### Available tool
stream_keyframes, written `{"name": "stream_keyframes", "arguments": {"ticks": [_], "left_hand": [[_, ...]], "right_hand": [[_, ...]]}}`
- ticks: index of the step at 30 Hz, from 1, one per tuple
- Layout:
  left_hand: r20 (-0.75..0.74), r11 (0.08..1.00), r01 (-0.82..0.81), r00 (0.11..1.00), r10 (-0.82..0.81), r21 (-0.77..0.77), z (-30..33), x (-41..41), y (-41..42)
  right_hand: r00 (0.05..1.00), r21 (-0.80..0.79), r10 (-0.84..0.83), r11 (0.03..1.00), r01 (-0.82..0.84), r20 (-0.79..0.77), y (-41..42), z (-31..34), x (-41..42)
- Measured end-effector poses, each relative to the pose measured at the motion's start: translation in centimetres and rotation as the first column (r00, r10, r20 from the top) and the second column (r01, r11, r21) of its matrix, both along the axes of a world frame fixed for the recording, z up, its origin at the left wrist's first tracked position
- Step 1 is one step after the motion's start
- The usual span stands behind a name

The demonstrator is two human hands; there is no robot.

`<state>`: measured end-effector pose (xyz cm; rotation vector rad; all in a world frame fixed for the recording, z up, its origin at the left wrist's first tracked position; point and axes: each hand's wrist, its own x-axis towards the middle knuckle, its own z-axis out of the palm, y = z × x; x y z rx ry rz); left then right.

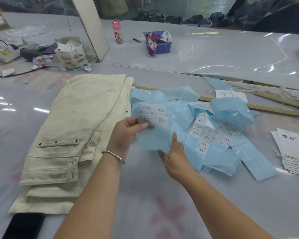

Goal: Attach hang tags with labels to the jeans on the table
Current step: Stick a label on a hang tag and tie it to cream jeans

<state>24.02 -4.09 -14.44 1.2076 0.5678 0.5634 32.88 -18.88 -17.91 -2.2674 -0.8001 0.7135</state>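
My left hand pinches a label strip right of the jeans; my right hand, fingers spread, touches its backing; the blurred strip may tear or grab the wrong size

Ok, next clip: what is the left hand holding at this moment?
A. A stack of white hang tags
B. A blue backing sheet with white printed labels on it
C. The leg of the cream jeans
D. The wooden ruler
B: the left hand pinches a blue backing sheet carrying white printed labels, lifted beside the cream jeans; the hang tags and wooden ruler lie untouched on the table.
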Motion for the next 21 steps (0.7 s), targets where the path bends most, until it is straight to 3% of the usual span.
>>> {"name": "stream_keyframes", "arguments": {"ticks": [3,5,7,8,10,13,19,21], "left_hand": [[-0.12,0.992,0.007,0.993,0.008,0.128,-1.7,-1.1,-1.5],[-0.183,0.99,0.023,0.983,0.003,0.139,-3.1,-1.6,-2.2],[-0.184,0.993,0.053,0.982,-0.032,0.11,-4.0,-1.9,-2.9],[-0.159,0.992,0.081,0.985,-0.065,0.094,-4.3,-2.0,-3.3],[-0.094,0.985,0.154,0.985,-0.146,0.082,-4.6,-2.2,-4.0],[-0.063,0.973,0.211,0.977,-0.206,0.095,-4.6,-2.6,-4.4],[-0.064,0.985,0.131,0.988,-0.139,-0.114,-3.6,-2.7,-3.9],[-0.12,0.993,0.046,0.991,-0.06,-0.112,-3.2,-2.3,-3.6]], "right_hand": [[0.97,-0.04,-0.085,0.995,0.096,0.226,0.1,1.4,0.4],[0.928,0.18,-0.218,0.969,0.17,0.302,-0.4,2.6,0.2],[0.913,0.413,-0.196,0.91,0.034,0.357,-0.6,3.6,-0.5],[0.898,0.434,-0.117,0.897,-0.088,0.424,-0.6,3.9,-0.9],[0.823,0.316,0.047,0.91,-0.269,0.566,-0.2,4.0,-1.4],[0.789,0.145,0.158,0.943,-0.298,0.594,0.3,3.7,-1.4],[0.758,0.159,0.149,0.935,-0.317,0.635,0.3,3.5,-1.4],[0.753,0.181,0.145,0.925,-0.334,0.642,0.4,3.8,-1.4]]}}
